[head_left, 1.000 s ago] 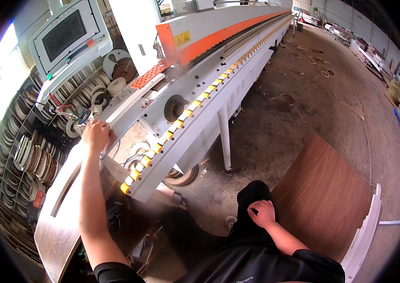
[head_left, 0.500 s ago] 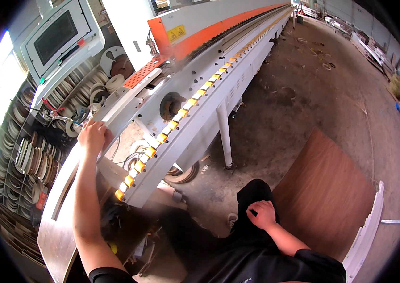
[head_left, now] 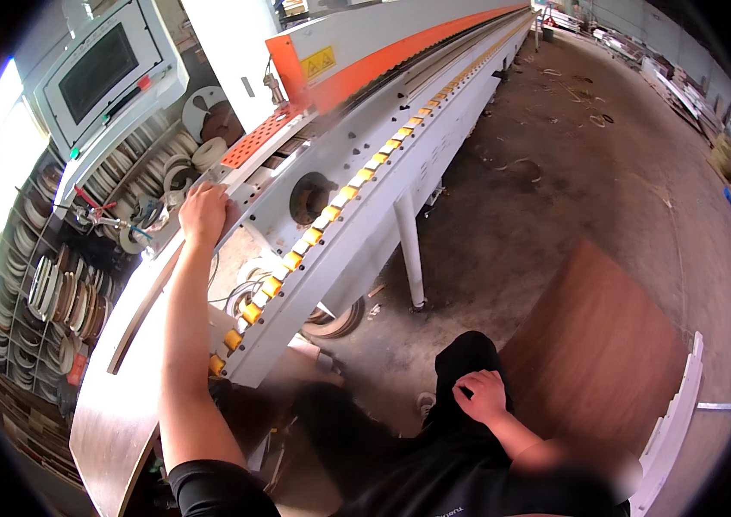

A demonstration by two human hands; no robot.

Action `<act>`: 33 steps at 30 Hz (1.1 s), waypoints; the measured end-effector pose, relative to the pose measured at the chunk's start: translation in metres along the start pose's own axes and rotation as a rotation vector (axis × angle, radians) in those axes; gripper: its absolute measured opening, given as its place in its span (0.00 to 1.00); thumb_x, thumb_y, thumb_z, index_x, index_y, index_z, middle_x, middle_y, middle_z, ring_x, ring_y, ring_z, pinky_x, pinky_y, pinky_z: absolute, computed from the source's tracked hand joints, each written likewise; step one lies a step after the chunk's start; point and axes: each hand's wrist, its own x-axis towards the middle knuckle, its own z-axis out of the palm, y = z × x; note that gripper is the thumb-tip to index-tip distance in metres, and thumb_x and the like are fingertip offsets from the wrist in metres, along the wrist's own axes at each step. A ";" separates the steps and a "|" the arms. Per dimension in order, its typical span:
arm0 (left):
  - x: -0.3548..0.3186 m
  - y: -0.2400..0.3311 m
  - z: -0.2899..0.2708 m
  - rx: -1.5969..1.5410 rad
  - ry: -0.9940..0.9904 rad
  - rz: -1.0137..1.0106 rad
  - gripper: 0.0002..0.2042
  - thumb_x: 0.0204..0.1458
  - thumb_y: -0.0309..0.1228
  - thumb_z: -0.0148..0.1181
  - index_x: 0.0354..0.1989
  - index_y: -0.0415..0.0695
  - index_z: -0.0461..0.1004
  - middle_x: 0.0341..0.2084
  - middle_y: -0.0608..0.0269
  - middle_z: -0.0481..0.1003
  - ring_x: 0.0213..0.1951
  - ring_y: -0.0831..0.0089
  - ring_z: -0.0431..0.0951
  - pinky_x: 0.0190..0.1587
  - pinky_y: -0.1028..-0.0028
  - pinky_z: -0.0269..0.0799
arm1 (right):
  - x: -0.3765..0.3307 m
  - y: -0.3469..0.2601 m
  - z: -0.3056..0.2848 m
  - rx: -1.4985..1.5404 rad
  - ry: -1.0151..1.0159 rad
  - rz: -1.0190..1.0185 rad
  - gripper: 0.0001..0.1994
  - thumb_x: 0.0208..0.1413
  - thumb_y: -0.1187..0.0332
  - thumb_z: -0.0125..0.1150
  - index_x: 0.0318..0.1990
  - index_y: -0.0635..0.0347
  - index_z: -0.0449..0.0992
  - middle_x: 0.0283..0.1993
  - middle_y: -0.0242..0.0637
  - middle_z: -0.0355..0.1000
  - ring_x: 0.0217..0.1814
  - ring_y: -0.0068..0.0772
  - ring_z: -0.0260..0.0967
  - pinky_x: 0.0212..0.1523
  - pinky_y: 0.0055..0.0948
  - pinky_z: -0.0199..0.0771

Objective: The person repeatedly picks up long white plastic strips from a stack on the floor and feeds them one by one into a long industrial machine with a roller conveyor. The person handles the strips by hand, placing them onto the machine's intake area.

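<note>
My left hand (head_left: 204, 213) is closed on the side edge of a long board (head_left: 111, 422). The board is pale in the glare, with wood grain at its near end and a narrow slot along its length. It lies at the near end of a white and orange machine (head_left: 331, 60), beside a red perforated plate (head_left: 258, 138). The fingertips and the board's underside are hidden. My right hand (head_left: 480, 392) rests on my right thigh, fingers loosely curled, with nothing visible in it.
Yellow rollers (head_left: 294, 260) line the machine's near rail. A control screen (head_left: 98, 73) stands at upper left, above racks of rolled edge strips (head_left: 64, 289). A brown wood-grain panel (head_left: 598, 345) is at my right, next to a white rail (head_left: 667, 426). Coiled hoops (head_left: 335, 320) lie beneath the machine.
My left hand has moved forward and to the right, and the slotted board has shifted the same way with it. My right hand stays on my thigh.
</note>
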 end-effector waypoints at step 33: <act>-0.019 -0.019 -0.038 -0.069 -0.082 -0.128 0.20 0.58 0.41 0.73 0.58 0.49 0.87 0.54 0.60 0.84 0.64 0.54 0.80 0.67 0.54 0.76 | -0.008 -0.001 0.002 -0.043 0.012 -0.046 0.05 0.55 0.64 0.78 0.34 0.46 0.85 0.41 0.24 0.85 0.44 0.37 0.82 0.50 0.39 0.75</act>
